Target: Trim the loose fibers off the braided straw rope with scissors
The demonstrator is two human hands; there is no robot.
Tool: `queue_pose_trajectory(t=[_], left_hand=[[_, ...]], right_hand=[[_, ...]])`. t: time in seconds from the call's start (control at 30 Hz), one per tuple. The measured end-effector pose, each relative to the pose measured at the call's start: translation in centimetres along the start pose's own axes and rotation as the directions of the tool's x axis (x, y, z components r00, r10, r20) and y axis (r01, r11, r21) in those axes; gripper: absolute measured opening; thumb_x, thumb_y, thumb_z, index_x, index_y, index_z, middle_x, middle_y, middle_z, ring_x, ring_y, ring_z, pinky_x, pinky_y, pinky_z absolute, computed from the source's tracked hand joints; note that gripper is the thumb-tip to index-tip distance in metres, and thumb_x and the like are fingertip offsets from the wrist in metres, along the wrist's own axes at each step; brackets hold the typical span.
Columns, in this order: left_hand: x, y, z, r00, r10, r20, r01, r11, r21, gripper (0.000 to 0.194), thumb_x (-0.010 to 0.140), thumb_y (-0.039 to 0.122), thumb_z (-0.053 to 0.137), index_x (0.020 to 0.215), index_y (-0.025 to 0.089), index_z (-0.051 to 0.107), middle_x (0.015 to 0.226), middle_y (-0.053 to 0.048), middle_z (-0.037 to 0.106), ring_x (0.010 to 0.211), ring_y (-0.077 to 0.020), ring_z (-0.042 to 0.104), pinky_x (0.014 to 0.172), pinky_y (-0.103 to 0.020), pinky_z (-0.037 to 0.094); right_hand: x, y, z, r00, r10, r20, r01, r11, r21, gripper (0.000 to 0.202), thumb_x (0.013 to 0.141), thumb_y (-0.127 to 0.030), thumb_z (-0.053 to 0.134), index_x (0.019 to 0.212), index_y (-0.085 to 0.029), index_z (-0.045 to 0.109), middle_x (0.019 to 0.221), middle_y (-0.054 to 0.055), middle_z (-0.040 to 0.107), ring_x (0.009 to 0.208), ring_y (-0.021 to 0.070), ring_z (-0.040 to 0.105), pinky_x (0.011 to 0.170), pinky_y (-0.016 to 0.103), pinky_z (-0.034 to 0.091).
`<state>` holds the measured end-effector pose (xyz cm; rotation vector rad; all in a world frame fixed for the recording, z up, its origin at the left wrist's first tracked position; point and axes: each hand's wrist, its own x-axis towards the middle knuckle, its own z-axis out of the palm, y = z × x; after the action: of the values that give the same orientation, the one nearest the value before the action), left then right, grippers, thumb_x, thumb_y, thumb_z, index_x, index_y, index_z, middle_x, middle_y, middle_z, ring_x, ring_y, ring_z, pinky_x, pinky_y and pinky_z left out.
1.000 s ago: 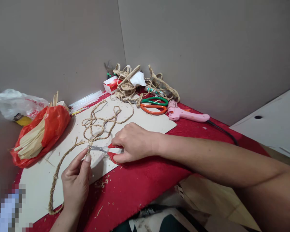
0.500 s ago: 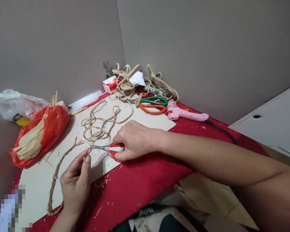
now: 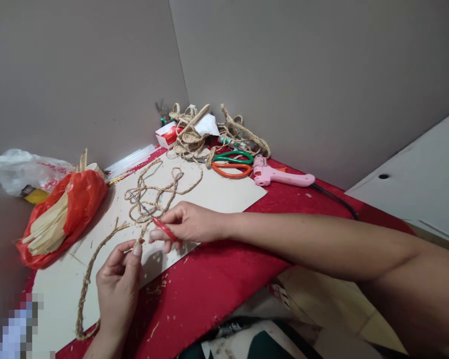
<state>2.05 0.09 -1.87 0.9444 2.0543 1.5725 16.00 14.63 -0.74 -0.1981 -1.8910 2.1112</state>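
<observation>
Between thumb and fingers, my left hand point(image 3: 118, 281) pinches the near end of a thin braided straw rope point(image 3: 177, 179), whose loops spread over the white board point(image 3: 228, 194). My right hand point(image 3: 189, 224) is hooked through the handles of small red-handled scissors point(image 3: 163, 229). Their blades point away to the upper left, above the rope loops, and look closed. A few fingers of that hand are stretched toward the rope end, close to my left fingertips; whether they touch it I cannot tell. A thicker braided rope point(image 3: 85, 289) curves along the board left of my left hand.
At the back lie a heap of braided rope point(image 3: 190, 139), scissors with green and orange handles point(image 3: 232, 164) and a pink glue gun point(image 3: 284, 175) with a black cord. Clear sticks point(image 3: 130, 163) and a red bag point(image 3: 88, 197) of straw strips are at left. Scraps litter the red cloth point(image 3: 209, 289).
The scissors, earlier open with their blades at the rope by my left fingertips, have swung up and away. My right hand has shifted left and loosened around the handles. My left hand keeps its pinch.
</observation>
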Motion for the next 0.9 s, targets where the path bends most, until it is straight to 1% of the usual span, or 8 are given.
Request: queue_pose_trajectory(t=[0.13, 0.3, 0.43, 0.6, 0.67, 0.77, 0.83, 0.9], left_hand=[[-0.1, 0.1, -0.1, 0.996, 0.030, 0.082, -0.032, 0.999, 0.030, 0.027, 0.071, 0.044, 0.073, 0.077, 0.018, 0.068, 0.048, 0.004, 0.046, 0.045, -0.0084, 0.034, 0.041, -0.019, 0.028], [-0.1, 0.8, -0.4, 0.993, 0.055, 0.107, -0.055, 0.998, 0.003, 0.026, 0.072, 0.042, 0.073, 0.086, 0.021, 0.072, 0.053, 0.003, 0.054, 0.050, -0.0092, 0.043, 0.049, -0.019, 0.037], [-0.1, 1.6, -0.7, 0.986, -0.067, 0.156, 0.086, 0.990, -0.116, 0.024, 0.070, 0.035, 0.077, 0.090, 0.022, 0.072, 0.064, 0.002, 0.059, 0.053, -0.0069, 0.046, 0.049, -0.015, 0.037], [-0.7, 2.8, 0.3, 0.915, -0.207, 0.347, 0.294, 0.930, -0.220, 0.021, 0.072, 0.031, 0.076, 0.088, 0.020, 0.069, 0.059, 0.003, 0.055, 0.047, -0.0041, 0.040, 0.043, -0.012, 0.031], [-0.7, 2.8, 0.8, 0.889, -0.227, 0.399, 0.340, 0.909, -0.241, 0.018, 0.074, 0.030, 0.074, 0.087, 0.018, 0.069, 0.057, 0.003, 0.053, 0.041, -0.0020, 0.032, 0.039, -0.013, 0.025], [-0.2, 2.3, 1.2, 0.894, -0.207, 0.397, 0.349, 0.877, -0.329, 0.017, 0.077, 0.025, 0.071, 0.091, 0.016, 0.069, 0.057, 0.004, 0.051, 0.039, -0.0007, 0.027, 0.037, -0.013, 0.021], [0.4, 2.0, 1.2, 0.908, -0.188, 0.375, 0.336, 0.862, -0.381, 0.020, 0.078, 0.023, 0.070, 0.097, 0.014, 0.068, 0.058, 0.005, 0.049, 0.039, -0.0007, 0.027, 0.037, -0.013, 0.022], [0.9, 1.7, 1.0, 0.917, -0.177, 0.358, 0.325, 0.851, -0.412, 0.025, 0.078, 0.022, 0.070, 0.101, 0.014, 0.068, 0.058, 0.006, 0.047, 0.039, -0.0009, 0.027, 0.036, -0.013, 0.023]], right_hand=[[0.5, 0.1, 0.4, 0.993, -0.011, 0.121, -0.036, 0.926, 0.376, 0.048, 0.071, -0.056, 0.067, 0.089, -0.012, 0.067, 0.083, 0.004, 0.066, 0.057, 0.0048, 0.057, 0.049, 0.015, 0.042], [0.8, -0.3, -0.2, 0.996, -0.087, -0.002, 0.074, 0.838, 0.541, 0.047, 0.066, -0.051, 0.075, 0.090, -0.011, 0.068, 0.100, 0.010, 0.069, 0.067, 0.0077, 0.063, 0.054, 0.017, 0.050], [0.7, -1.1, -0.7, 0.984, -0.139, -0.112, 0.178, 0.808, 0.562, 0.039, 0.071, -0.045, 0.074, 0.086, -0.010, 0.068, 0.095, 0.010, 0.071, 0.069, 0.0075, 0.065, 0.067, 0.019, 0.054], [0.5, -1.6, -1.1, 0.980, -0.151, -0.129, 0.198, 0.784, 0.588, 0.040, 0.072, -0.047, 0.072, 0.088, -0.011, 0.067, 0.084, 0.006, 0.070, 0.072, 0.0095, 0.067, 0.075, 0.023, 0.054], [0.7, -1.6, -1.5, 0.988, -0.118, -0.104, 0.156, 0.812, 0.563, 0.040, 0.073, -0.048, 0.071, 0.089, -0.011, 0.065, 0.080, 0.005, 0.069, 0.072, 0.0098, 0.066, 0.074, 0.024, 0.054], [1.0, -1.6, -2.4, 0.987, -0.054, -0.149, 0.111, 0.908, 0.405, 0.037, 0.073, -0.047, 0.070, 0.085, -0.012, 0.063, 0.082, 0.003, 0.067, 0.072, 0.0101, 0.064, 0.065, 0.022, 0.053], [1.2, -1.4, -3.1, 0.957, -0.063, -0.282, 0.114, 0.979, 0.168, 0.034, 0.072, -0.045, 0.070, 0.076, -0.013, 0.060, 0.073, 0.000, 0.062, 0.065, 0.0087, 0.060, 0.057, 0.020, 0.047], [1.2, -1.2, -3.5, 0.912, -0.157, -0.380, 0.108, 0.983, -0.147, 0.033, 0.073, -0.041, 0.068, 0.063, -0.013, 0.055, 0.058, -0.004, 0.051, 0.056, 0.0061, 0.049, 0.051, 0.018, 0.037]])
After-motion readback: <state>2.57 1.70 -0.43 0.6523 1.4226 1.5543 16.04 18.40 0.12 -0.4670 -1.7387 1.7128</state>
